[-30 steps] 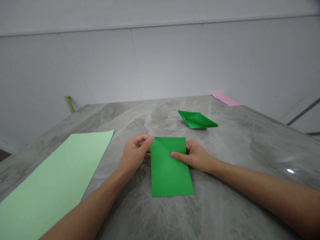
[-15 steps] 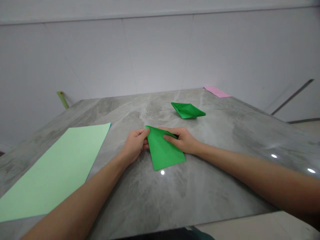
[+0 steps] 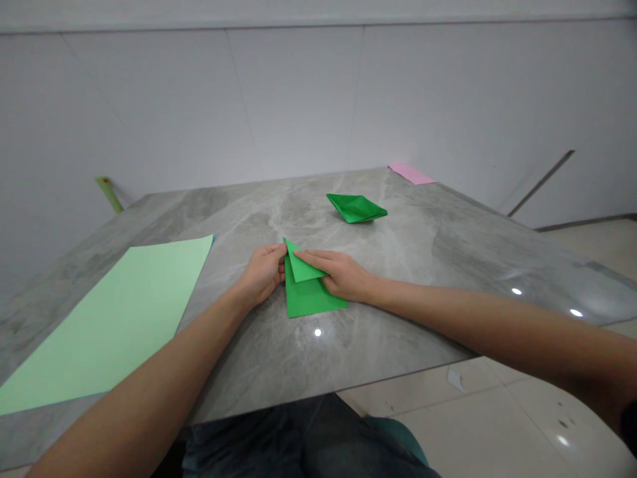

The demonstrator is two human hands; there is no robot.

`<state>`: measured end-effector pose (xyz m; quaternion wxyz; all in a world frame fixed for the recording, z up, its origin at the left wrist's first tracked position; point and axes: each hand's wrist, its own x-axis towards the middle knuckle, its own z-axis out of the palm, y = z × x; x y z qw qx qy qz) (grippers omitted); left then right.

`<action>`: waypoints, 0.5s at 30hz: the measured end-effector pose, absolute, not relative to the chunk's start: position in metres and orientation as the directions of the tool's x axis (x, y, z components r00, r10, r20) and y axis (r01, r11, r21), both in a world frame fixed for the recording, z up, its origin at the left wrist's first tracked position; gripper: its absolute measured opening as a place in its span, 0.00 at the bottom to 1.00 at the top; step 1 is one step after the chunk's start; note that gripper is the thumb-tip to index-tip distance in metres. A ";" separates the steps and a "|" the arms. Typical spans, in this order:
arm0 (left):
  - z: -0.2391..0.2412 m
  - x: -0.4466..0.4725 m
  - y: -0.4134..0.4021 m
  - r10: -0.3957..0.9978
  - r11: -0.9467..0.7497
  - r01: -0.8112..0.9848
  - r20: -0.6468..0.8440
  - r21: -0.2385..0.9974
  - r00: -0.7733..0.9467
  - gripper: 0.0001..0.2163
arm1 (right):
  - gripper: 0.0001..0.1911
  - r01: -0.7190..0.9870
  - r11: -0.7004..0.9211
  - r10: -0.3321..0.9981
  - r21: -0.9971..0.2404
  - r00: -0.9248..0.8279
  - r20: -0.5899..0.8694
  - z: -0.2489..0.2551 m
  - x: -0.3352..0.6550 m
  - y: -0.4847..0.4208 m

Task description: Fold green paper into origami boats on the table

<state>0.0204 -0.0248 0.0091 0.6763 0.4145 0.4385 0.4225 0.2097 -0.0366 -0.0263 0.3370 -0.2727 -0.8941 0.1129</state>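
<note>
A folded dark green paper (image 3: 308,299) lies on the grey marble table (image 3: 398,265) in front of me, its top right corner turned down into a triangular flap. My left hand (image 3: 261,271) pinches the paper's top left corner between thumb and fingers. My right hand (image 3: 338,273) lies over the flap, index finger stretched along the fold and pressing it down. A finished green paper boat (image 3: 355,207) rests farther back on the table, apart from both hands.
A large light green sheet (image 3: 109,318) lies flat at the left of the table. A pink sheet (image 3: 412,174) sits at the far right corner. A green stick (image 3: 109,192) leans on the wall at the left. The table's near edge runs just below my arms, floor tiles at right.
The paper's top right corner has been folded down toward the left into a triangle. My view has pulled back, so the table's near edge and my lap show.
</note>
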 end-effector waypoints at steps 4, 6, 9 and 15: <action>0.007 0.019 -0.024 0.931 0.309 -0.233 -0.243 0.922 0.273 0.12 | 0.41 0.397 0.832 0.555 -0.387 -0.613 0.563 -0.026 0.211 -0.035; 0.006 0.018 -0.023 0.931 0.309 -0.242 -0.241 0.920 0.273 0.12 | 0.39 0.401 0.830 0.558 -0.387 -0.610 0.563 -0.026 0.211 -0.034; 0.003 0.017 -0.020 0.928 0.317 -0.251 -0.245 0.915 0.280 0.11 | 0.35 0.405 0.833 0.553 -0.376 -0.619 0.558 -0.025 0.211 -0.033; 0.001 0.015 -0.017 0.936 0.320 -0.295 -0.252 0.900 0.246 0.10 | 0.30 0.437 0.823 0.568 -0.364 -0.617 0.544 -0.023 0.214 -0.039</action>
